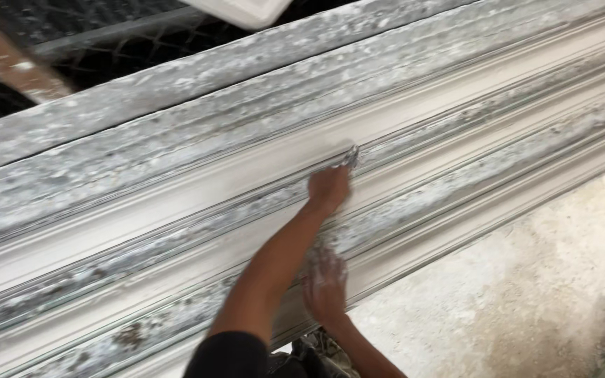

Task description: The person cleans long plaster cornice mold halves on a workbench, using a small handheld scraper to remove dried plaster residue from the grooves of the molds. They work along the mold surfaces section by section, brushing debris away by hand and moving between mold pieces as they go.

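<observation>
A long plaster-crusted moulding bench (176, 140) carries wet white plaster cornice (456, 105).

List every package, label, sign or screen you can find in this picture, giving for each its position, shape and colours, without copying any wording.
None: no package, label, sign or screen is in view.
What does show: long white plaster moulding running across the frame.
Left hand holds a small metal tool against the moulding.
Right hand, dusted white, rests on the moulding's near edge.
Flat white slab at the top edge, unmarked.
</observation>
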Demonstrator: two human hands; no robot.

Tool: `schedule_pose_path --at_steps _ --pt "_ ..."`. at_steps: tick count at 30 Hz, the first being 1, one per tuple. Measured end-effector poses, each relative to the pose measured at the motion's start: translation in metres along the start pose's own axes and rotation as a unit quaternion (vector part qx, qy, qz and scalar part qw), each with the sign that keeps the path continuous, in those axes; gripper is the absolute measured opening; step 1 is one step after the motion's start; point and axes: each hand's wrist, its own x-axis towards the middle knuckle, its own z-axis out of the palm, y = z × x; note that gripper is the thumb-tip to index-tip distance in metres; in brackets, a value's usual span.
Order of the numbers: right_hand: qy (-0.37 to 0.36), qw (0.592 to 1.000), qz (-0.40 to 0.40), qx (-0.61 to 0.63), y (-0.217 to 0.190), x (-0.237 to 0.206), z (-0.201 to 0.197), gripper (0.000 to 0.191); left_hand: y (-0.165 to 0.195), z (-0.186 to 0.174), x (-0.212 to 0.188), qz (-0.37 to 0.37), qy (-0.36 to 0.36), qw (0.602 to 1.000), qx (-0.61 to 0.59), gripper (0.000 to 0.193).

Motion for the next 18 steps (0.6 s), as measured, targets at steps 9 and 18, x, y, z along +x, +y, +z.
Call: schedule_pose_path --at_steps 9,18 --pt "0.062 0.998 0.016 0.007 0.257 0.019 -0.101 0.007 0.041 0.026 0.04 0.019 0.015 0.999 0.026 0.027" --pt "-0.029 0.989 0.083 -0.116 0.301 0.046 -0.129 0.068 0.055 0.014 0.035 -0.065 -0.021 0.994 0.086 0.033"
